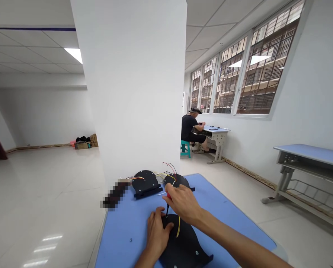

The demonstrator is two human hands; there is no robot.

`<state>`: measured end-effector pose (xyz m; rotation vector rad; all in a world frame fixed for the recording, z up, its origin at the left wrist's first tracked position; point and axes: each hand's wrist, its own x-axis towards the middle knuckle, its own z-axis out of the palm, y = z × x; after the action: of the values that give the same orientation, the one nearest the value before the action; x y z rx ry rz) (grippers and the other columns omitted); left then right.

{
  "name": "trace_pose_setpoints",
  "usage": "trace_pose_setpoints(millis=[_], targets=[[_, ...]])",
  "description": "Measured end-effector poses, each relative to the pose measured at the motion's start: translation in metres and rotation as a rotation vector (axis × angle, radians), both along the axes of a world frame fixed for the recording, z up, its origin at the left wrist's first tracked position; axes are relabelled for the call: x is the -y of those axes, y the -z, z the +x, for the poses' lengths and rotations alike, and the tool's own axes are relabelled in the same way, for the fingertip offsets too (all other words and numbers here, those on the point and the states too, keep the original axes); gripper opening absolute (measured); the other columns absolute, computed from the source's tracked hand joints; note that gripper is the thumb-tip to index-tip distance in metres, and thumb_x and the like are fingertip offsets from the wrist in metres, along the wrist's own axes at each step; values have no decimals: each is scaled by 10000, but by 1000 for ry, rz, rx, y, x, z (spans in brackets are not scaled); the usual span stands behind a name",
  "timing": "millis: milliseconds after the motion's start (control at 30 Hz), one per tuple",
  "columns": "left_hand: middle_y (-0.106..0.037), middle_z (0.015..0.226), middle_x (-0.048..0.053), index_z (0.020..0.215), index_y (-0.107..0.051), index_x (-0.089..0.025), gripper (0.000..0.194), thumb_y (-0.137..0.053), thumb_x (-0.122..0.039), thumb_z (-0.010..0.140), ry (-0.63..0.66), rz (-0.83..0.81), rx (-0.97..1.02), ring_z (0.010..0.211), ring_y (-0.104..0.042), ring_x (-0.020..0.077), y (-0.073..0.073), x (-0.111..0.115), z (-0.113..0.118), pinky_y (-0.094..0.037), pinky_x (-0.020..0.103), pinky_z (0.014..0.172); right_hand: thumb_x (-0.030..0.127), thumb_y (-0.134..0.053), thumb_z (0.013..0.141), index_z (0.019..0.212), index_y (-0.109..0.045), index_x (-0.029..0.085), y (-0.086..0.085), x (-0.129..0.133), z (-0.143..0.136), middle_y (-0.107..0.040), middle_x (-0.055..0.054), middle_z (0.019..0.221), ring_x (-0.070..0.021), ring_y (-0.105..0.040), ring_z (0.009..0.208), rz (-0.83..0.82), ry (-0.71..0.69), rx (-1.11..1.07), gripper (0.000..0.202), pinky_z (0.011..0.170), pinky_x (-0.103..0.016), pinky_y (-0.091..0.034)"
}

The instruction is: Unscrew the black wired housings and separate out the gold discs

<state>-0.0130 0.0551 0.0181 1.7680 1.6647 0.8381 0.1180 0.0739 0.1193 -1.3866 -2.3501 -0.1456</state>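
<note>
My left hand (pixel 157 234) rests flat on the edge of a black rounded plate assembly (pixel 183 243) lying on the blue table (pixel 121 230), holding it down. My right hand (pixel 183 203) grips a screwdriver with a red handle (pixel 168 195), its dark shaft pointing down at the plate near my left fingers. A yellow wire (pixel 179 226) curls over the plate. Two more black assemblies lie further back: the left one (pixel 145 182) and the right one (pixel 177 181), with red, yellow and black wires (pixel 170 169) sticking up.
A small screw (pixel 131 240) lies on the table at left. A white pillar (pixel 133 89) rises right behind the table. Another person (pixel 191 130) sits at a far desk (pixel 218 136) by the windows. A second blue desk (pixel 311 156) stands at right.
</note>
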Motion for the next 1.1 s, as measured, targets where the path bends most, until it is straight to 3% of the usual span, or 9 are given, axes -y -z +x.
trace_pose_setpoints(millis=[100,267,367,500,667,733,833,967,1100], targets=[[-609,1160,85,1207,-515,-166,414,-583,-121,801,-14,9,3,1157,-540,212,2,3,0,-357,292,1021,239,-489,967,943,-529,184,2,-3,-7,-712,-88,715,-269,-682,703,31,59,-11,72,704,-354,-421],[-611,1140,87,1228,-493,-153,442,-578,-113,795,-17,25,15,1151,-549,209,3,6,-3,-373,289,1012,180,-580,908,1143,-527,209,-6,4,-7,-716,-20,907,-187,-677,856,38,-76,25,242,772,-292,-460],[-618,1137,93,1237,-489,-144,460,-589,-124,788,-17,33,23,1150,-549,217,3,6,-4,-370,307,1019,249,-593,938,1084,-598,158,-9,6,-11,-689,-13,857,-176,-666,787,31,-4,54,172,808,-363,-504],[-637,1109,75,1229,-498,-160,472,-607,-146,770,-19,52,33,1135,-565,217,5,6,-4,-384,307,1009,370,-580,965,1088,-623,155,-6,1,-21,-664,-36,1018,-166,-658,837,36,96,19,251,777,-377,-549],[-649,1122,84,1245,-524,-150,495,-585,-138,754,-15,119,47,1127,-586,208,5,7,-7,-406,300,1013,257,-573,940,1073,-593,189,1,2,-14,-683,6,772,-181,-640,680,52,94,-119,151,736,-354,-490],[-657,1145,84,1167,-594,-170,422,-578,-154,746,-6,172,47,1142,-579,213,2,8,-20,-415,308,1020,245,-547,929,1055,-569,216,1,4,-4,-681,11,711,-204,-635,660,58,89,-208,131,699,-337,-461],[-687,1106,81,1004,-675,-212,262,-545,-271,785,-33,252,32,1122,-574,245,-1,12,-59,-424,372,1030,306,-473,945,1023,-535,239,-2,10,15,-667,15,689,-216,-632,661,47,71,-361,121,644,-316,-445],[-726,1042,99,941,-711,-216,328,-486,-404,794,-128,243,-6,1096,-584,306,7,22,-117,-421,504,1030,375,-416,948,1005,-495,253,-6,17,32,-668,23,693,-205,-650,669,-14,-14,-545,156,615,-306,-470],[-738,1008,86,918,-744,-211,319,-530,-375,747,-113,208,-45,1047,-627,285,17,29,-138,-467,472,1002,395,-413,945,1004,-486,255,-7,26,34,-658,26,668,-209,-671,704,-66,-85,-649,169,596,-304,-486]])
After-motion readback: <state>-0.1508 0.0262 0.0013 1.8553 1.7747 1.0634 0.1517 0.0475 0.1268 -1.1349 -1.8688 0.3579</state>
